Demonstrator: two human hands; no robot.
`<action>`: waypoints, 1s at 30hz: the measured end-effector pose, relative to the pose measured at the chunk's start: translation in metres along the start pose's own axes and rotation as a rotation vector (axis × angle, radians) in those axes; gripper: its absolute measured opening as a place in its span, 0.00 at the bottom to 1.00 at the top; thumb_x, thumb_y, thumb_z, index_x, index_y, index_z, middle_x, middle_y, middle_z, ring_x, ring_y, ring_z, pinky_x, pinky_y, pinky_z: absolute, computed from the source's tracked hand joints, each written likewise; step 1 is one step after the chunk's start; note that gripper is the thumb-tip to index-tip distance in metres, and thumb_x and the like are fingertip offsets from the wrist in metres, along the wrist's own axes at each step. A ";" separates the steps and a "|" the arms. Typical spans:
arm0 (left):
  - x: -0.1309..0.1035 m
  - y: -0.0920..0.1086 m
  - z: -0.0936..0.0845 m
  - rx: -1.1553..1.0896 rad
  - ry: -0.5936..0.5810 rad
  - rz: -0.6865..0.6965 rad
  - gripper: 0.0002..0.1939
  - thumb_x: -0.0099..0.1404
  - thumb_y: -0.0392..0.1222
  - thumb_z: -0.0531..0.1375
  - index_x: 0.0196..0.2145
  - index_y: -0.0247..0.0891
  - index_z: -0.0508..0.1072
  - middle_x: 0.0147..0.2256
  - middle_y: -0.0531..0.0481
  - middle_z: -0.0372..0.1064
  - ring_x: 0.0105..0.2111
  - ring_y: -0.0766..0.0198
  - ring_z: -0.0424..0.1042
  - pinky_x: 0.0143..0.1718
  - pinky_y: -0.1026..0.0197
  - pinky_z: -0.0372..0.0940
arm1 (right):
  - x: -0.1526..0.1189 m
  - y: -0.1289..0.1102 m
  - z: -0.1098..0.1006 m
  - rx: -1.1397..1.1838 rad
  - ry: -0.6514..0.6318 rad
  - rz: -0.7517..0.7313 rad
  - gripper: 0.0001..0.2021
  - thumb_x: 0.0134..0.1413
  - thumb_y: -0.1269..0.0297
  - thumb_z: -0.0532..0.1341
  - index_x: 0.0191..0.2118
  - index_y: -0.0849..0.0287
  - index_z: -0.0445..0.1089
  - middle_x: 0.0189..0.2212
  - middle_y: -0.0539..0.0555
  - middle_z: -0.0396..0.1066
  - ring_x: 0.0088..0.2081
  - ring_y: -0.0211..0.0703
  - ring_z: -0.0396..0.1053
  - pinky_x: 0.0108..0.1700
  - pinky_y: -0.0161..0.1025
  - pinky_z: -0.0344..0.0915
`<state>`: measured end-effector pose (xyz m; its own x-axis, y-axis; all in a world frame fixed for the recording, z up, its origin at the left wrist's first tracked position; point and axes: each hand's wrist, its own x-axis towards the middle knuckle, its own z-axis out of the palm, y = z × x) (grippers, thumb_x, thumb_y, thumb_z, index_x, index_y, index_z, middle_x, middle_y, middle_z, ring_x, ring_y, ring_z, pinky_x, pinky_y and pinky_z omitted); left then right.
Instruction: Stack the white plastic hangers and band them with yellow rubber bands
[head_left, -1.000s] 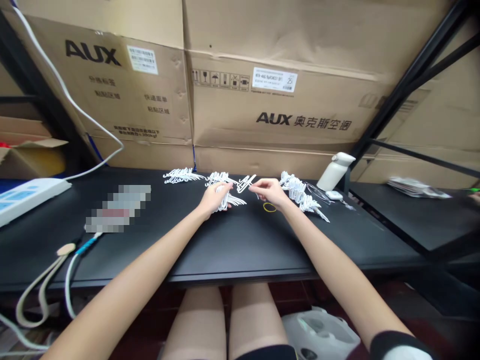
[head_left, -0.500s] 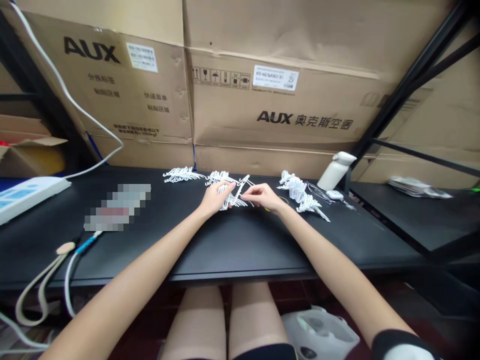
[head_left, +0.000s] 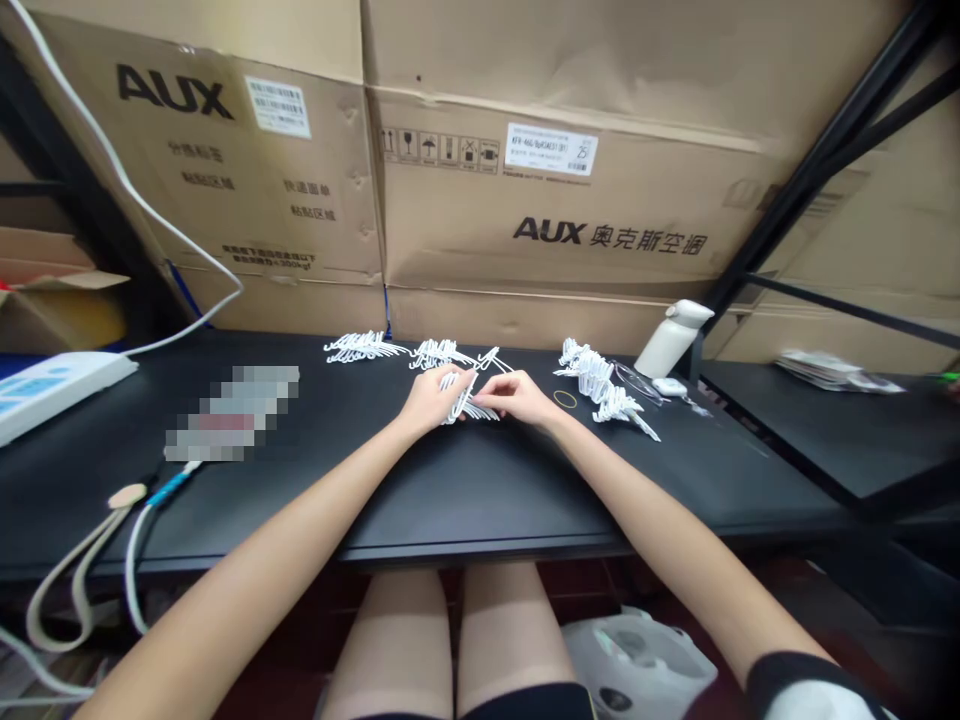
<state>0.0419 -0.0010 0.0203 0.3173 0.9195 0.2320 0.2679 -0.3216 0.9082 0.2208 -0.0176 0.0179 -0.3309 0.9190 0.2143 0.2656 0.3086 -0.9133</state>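
My left hand (head_left: 429, 398) is closed around a bunch of small white hangers (head_left: 459, 405) above the black tabletop. The fingertips of my right hand (head_left: 517, 396) are pinched together at the right side of this bunch, apparently on one of the hangers; the exact contact is too small to make out. Just behind my hands lie a few loose white hangers (head_left: 491, 359) and a small pile of hangers (head_left: 436, 352). Another pile of hangers (head_left: 364, 346) is farther left. To the right, a long heap of bundled hangers (head_left: 596, 378) lies beyond a yellow rubber band (head_left: 565, 399).
A white bottle (head_left: 673, 338) stands at the back right, near glasses (head_left: 637, 382) and a small white case (head_left: 669, 388). At left are a blurred-out phone-like object (head_left: 232, 415) with a cable and a white power strip (head_left: 64, 388). Cardboard boxes (head_left: 450, 230) wall the back.
My right hand has moved slightly left, bringing its fingertips against the bunch in my left hand. The rubber band, earlier partly behind my right hand, now shows fully.
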 end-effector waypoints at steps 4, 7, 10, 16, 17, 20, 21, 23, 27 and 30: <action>0.001 -0.004 0.001 -0.011 -0.051 0.015 0.21 0.59 0.59 0.57 0.34 0.36 0.72 0.23 0.48 0.72 0.19 0.60 0.72 0.18 0.63 0.65 | -0.002 -0.002 0.001 -0.161 -0.014 -0.139 0.14 0.46 0.55 0.65 0.28 0.63 0.73 0.22 0.51 0.69 0.23 0.34 0.62 0.27 0.33 0.60; 0.003 -0.007 0.000 -0.028 -0.056 0.031 0.21 0.59 0.58 0.56 0.37 0.36 0.72 0.25 0.48 0.72 0.20 0.61 0.72 0.19 0.64 0.65 | -0.005 -0.006 0.004 -0.296 0.037 -0.286 0.12 0.50 0.57 0.62 0.29 0.62 0.74 0.26 0.53 0.70 0.26 0.36 0.64 0.30 0.34 0.62; 0.004 -0.010 -0.001 -0.033 -0.074 0.044 0.21 0.59 0.58 0.57 0.37 0.36 0.72 0.26 0.48 0.73 0.20 0.62 0.72 0.19 0.64 0.65 | -0.008 -0.009 0.008 -0.335 0.056 -0.357 0.11 0.51 0.58 0.62 0.30 0.62 0.74 0.27 0.54 0.69 0.26 0.37 0.64 0.30 0.35 0.62; 0.008 -0.012 -0.002 -0.019 -0.054 0.012 0.20 0.58 0.58 0.58 0.34 0.36 0.73 0.23 0.50 0.71 0.17 0.63 0.70 0.16 0.65 0.63 | 0.001 0.005 0.002 -0.201 0.083 -0.170 0.16 0.53 0.53 0.59 0.30 0.63 0.74 0.23 0.53 0.71 0.25 0.38 0.66 0.28 0.35 0.64; 0.009 -0.011 -0.002 -0.037 -0.035 -0.006 0.20 0.58 0.57 0.58 0.34 0.36 0.73 0.23 0.50 0.71 0.17 0.63 0.70 0.16 0.65 0.63 | 0.004 0.011 -0.002 -0.201 0.139 -0.134 0.17 0.54 0.52 0.58 0.30 0.63 0.73 0.23 0.53 0.71 0.25 0.39 0.67 0.29 0.36 0.65; 0.010 -0.008 -0.003 -0.106 0.020 -0.063 0.20 0.58 0.57 0.59 0.34 0.35 0.73 0.25 0.48 0.71 0.17 0.63 0.70 0.16 0.64 0.63 | 0.009 0.030 -0.020 -0.397 0.384 -0.127 0.16 0.56 0.56 0.55 0.36 0.63 0.73 0.31 0.57 0.74 0.33 0.45 0.71 0.37 0.41 0.68; 0.010 -0.007 -0.004 -0.133 0.035 -0.083 0.20 0.58 0.58 0.59 0.33 0.35 0.72 0.25 0.48 0.71 0.17 0.63 0.70 0.15 0.64 0.63 | 0.010 0.036 -0.026 -0.525 0.409 -0.151 0.14 0.55 0.59 0.56 0.40 0.63 0.73 0.38 0.59 0.74 0.40 0.47 0.71 0.43 0.44 0.67; 0.010 -0.004 -0.004 -0.182 0.058 -0.120 0.20 0.58 0.57 0.59 0.33 0.35 0.72 0.25 0.48 0.70 0.16 0.63 0.69 0.15 0.63 0.63 | 0.010 0.046 -0.034 -0.756 0.300 -0.149 0.19 0.55 0.62 0.56 0.51 0.64 0.68 0.52 0.64 0.66 0.53 0.53 0.64 0.53 0.48 0.61; 0.009 -0.002 -0.005 -0.227 0.085 -0.146 0.20 0.57 0.58 0.59 0.33 0.35 0.72 0.24 0.48 0.69 0.16 0.63 0.69 0.15 0.63 0.63 | 0.010 0.050 -0.036 -0.957 0.088 -0.037 0.23 0.60 0.59 0.52 0.58 0.65 0.59 0.59 0.66 0.58 0.59 0.54 0.57 0.57 0.48 0.57; 0.009 -0.002 -0.006 -0.220 0.091 -0.144 0.21 0.56 0.59 0.59 0.33 0.35 0.72 0.25 0.48 0.69 0.16 0.63 0.69 0.14 0.63 0.62 | 0.010 0.044 -0.035 -0.992 0.097 -0.004 0.19 0.61 0.60 0.52 0.54 0.62 0.63 0.53 0.62 0.66 0.55 0.52 0.63 0.54 0.44 0.59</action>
<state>0.0388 0.0094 0.0223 0.2050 0.9718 0.1162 0.0969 -0.1383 0.9856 0.2607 0.0136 -0.0077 -0.2697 0.9198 0.2849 0.9158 0.3365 -0.2194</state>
